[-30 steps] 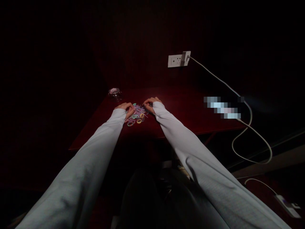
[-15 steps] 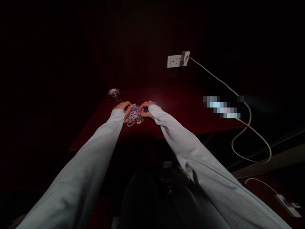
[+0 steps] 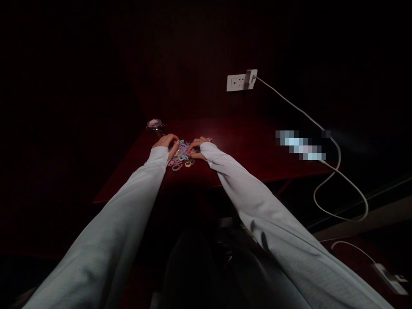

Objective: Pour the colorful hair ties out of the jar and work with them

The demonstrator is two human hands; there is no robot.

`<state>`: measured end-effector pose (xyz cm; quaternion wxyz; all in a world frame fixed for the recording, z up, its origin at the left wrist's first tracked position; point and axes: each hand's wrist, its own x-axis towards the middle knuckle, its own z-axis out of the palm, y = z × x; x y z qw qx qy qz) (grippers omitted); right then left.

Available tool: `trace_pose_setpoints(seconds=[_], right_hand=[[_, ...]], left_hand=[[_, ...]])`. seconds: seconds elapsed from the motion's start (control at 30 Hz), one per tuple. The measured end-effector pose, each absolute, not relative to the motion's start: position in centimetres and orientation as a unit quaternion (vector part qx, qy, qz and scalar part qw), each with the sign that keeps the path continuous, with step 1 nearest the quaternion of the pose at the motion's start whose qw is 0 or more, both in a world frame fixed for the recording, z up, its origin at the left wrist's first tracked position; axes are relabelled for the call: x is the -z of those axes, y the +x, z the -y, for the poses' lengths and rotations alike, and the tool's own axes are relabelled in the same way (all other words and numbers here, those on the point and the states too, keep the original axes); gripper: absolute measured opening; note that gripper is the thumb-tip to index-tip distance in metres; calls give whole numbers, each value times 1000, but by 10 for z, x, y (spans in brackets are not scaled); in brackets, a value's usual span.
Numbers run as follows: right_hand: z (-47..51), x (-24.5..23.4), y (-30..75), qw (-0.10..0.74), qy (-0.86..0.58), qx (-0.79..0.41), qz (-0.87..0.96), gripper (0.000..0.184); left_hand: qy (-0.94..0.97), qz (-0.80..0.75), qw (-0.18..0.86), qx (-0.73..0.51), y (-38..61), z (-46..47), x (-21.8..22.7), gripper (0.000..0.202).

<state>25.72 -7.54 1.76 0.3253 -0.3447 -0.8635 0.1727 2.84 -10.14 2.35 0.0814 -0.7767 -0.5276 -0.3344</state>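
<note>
A loose pile of small colourful hair ties [image 3: 183, 150], mostly purple, pink and green, lies on the dark red table [image 3: 238, 150]. At the pile's left side rests my left hand [image 3: 166, 142], its fingers bent and the thumb a little apart from them. My right hand [image 3: 197, 148] curves over the right side, fingers bent toward the ties and thumb low. Both hands touch or nearly touch the pile; no tie shows clearly gripped in either. A yellow ring-shaped tie [image 3: 188, 164] and a green one [image 3: 176, 168] lie at the near edge.
A clear jar [image 3: 155, 125] with pinkish contents or lid stands behind my left hand. A white socket [image 3: 240, 82] with a charger is on the wall. Its cable [image 3: 298, 107] runs to a blurred-out object [image 3: 301, 146] at the table's right. A power strip [image 3: 389, 278] lies lower right.
The fingers of both hands have shifted slightly at the pile, and some ties between them lie differently. A pinkish tie shows more plainly beyond my right hand.
</note>
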Motion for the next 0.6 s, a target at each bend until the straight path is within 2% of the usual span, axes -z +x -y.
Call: trace_pose_setpoints(seconds=[0.23,0.6], right_hand=[[72,-18,257,322,-366,-172,856,6],[67,-15,257,328,-371,-166,853,8]], left_hand=[[-794,502,72,335,29,106,-26,32],[-830,478,69,278,27,105,-31,28]])
